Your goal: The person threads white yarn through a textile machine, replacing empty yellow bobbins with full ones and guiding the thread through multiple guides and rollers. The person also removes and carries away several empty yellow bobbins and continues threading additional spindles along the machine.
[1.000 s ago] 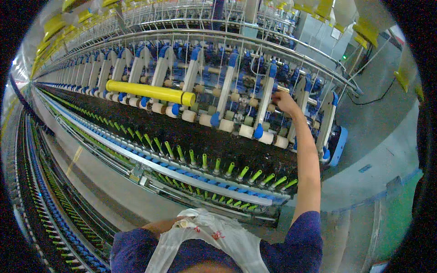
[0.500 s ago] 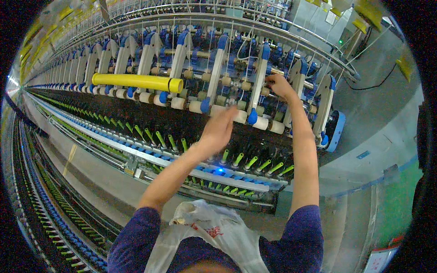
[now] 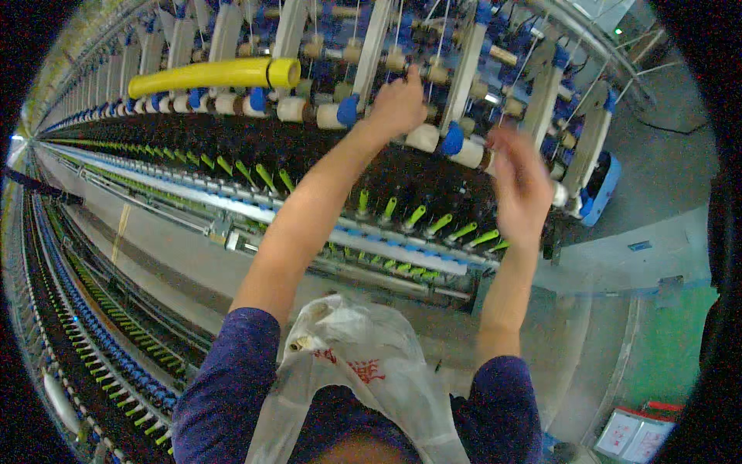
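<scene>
My left hand (image 3: pixel 398 107) reaches up to the drafting rollers of a long spinning frame, its index finger stretched out toward a small beige roller (image 3: pixel 396 60) and the other fingers bent. I see nothing held in it. To its right my right hand (image 3: pixel 522 182) is in front of the white front rollers (image 3: pixel 467 151), near the machine's right end. Motion smears its fingers, so any thin yarn there does not show. Pale pressure arms (image 3: pixel 465 73) with blue ends stand between and beside my hands. A yellow tube (image 3: pixel 202 75) lies across the rollers to the left.
Below the rollers stands a row of green spindle tubes (image 3: pixel 418 216) along a pale rail (image 3: pixel 402 249). Another machine (image 3: pixel 93 332) runs along the left side. A whitish bag-like apron (image 3: pixel 348 340) hangs at my chest. Framed papers (image 3: pixel 635 435) are at the lower right.
The view has shifted, with the machine now higher in the picture. My right hand has come down and away from the upper rollers. My left hand has risen to the rollers, its index finger extended.
</scene>
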The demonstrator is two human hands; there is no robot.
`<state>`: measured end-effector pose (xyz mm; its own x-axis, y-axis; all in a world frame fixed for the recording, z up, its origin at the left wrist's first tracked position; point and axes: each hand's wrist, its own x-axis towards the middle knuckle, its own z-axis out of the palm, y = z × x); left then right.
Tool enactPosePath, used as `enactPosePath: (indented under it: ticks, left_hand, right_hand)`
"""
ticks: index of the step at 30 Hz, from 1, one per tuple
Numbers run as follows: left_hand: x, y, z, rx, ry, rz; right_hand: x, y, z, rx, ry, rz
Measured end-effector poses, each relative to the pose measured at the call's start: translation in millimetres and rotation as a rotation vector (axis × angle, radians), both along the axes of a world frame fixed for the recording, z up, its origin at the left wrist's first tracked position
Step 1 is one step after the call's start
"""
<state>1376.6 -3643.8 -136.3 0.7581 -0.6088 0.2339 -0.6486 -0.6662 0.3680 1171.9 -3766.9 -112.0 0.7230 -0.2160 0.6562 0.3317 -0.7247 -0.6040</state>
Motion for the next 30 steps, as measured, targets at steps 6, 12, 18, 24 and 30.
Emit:
enactPosePath:
  ticks: [6,12,18,24,30]
  left_hand:
    - [-65,38,-44,-0.598,-0.454,-0.146]
    - [-172,128,-192,-0.287,0.271,-0.142]
    - [-199,149,-261,0.079,0.58,-0.15]
    - [-151,42,-291,-0.675,0.169,0.158]
    - [-119,27,-218,-0.727,0.426,0.074]
  right_hand:
    - [-41,104,-294,1.042,1.12,0.473]
    - [-19,127,-514,1.902,0.701,0.454]
    - [6,143,-572,-0.024,0.953,0.014]
    - [-29,135,-523,0.62,0.993,0.187]
    - [-67,122,-361,1.352,0.9,0.052]
